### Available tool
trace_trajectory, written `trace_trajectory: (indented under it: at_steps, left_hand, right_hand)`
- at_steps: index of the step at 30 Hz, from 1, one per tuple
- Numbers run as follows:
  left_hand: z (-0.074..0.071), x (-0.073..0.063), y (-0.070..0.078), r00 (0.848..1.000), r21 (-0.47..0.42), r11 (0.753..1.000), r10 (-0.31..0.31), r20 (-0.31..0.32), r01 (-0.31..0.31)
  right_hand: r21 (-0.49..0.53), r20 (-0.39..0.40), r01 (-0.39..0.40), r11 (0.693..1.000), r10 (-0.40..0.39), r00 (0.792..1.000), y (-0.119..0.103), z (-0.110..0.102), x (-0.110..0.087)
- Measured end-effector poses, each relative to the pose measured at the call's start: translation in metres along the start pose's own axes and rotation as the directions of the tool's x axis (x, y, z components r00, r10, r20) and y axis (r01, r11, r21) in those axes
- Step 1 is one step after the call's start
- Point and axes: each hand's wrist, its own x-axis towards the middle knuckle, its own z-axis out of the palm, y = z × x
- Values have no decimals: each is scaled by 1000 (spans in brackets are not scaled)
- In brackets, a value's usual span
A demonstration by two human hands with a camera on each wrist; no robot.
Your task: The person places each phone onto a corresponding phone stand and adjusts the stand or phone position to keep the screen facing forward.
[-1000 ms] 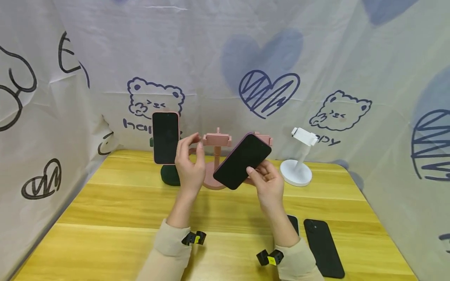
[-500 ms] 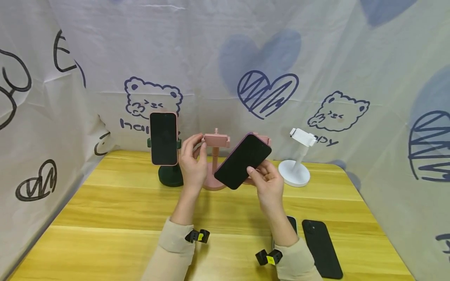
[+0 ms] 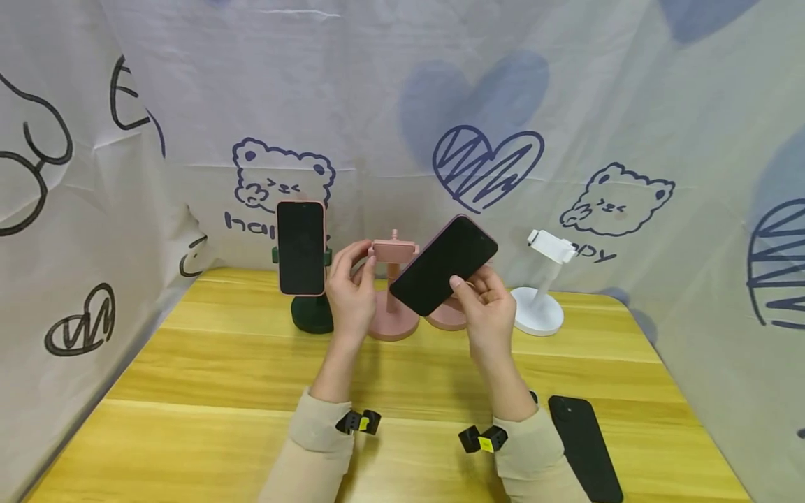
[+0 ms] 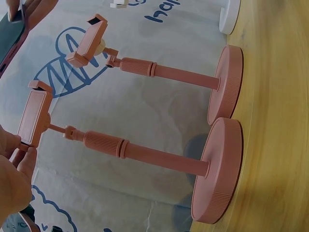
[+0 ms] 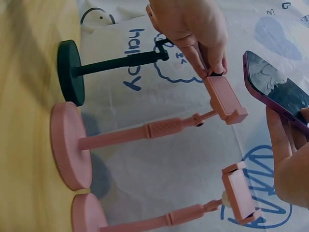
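My left hand (image 3: pixel 352 297) pinches the left end of a pink phone stand's clamp (image 3: pixel 394 251) between thumb and fingers. In the left wrist view the fingertips grip the clamp's lower end, and the pink stand (image 4: pixel 164 157) stands upright on a round base. My right hand (image 3: pixel 492 311) holds a purple-edged smartphone (image 3: pixel 445 265) by its lower right side, thumb on the dark screen. The phone is tilted and apart from the clamp, just right of it. It hides the upper part of a second pink phone stand (image 3: pixel 448 316); the right wrist view shows that stand's clamp (image 5: pixel 240 195).
A dark green stand (image 3: pixel 311 314) at left bears a pink-edged phone (image 3: pixel 301 248). At right stands a white phone stand (image 3: pixel 539 311). A black phone (image 3: pixel 586 447) lies face down on the wooden table (image 3: pixel 207 377), with another mostly hidden by the right arm. Printed cloth hangs behind.
My left hand has moved right from beside the green stand to the pink clamp and now grips its end. The right hand has raised the phone slightly.
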Motion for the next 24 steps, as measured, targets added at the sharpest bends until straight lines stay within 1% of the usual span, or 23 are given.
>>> trace_trajectory:
  at_steps: [2,6,9,12,14,17,20,22,24]
  left_hand:
    - [0,0,7,1000,-3,1000,-3,4,3]
    - [0,0,27,1000,-2,1000,-13,13,13]
    - [1,0,32,1000,11,1000,-13,8,13]
    - [0,0,31,1000,17,1000,-22,6,22]
    - [0,0,28,1000,12,999,-30,7,30]
    - [-1,0,19,999,6,999,-42,6,42]
    - [-1,1,5,999,9,999,-41,2,41]
    - [-2,1,0,999,10,999,-39,5,39]
    - [-4,1,-2,999,14,999,-34,8,34]
  right_hand:
    - [7,-1,3,1000,-3,1000,-2,3,6]
    - [49,7,3,999,-4,1000,-4,11,21]
    - [70,21,5,998,-7,1000,-6,18,32]
    - [74,32,11,997,-14,999,-7,24,43]
    - [79,41,12,997,-15,999,-6,28,50]
    - [82,60,12,997,-17,998,-5,34,60]
    - [63,81,18,998,-23,996,-4,40,69]
    - [46,98,27,999,-31,995,-2,43,74]
    - [35,118,38,999,-42,992,-1,46,77]
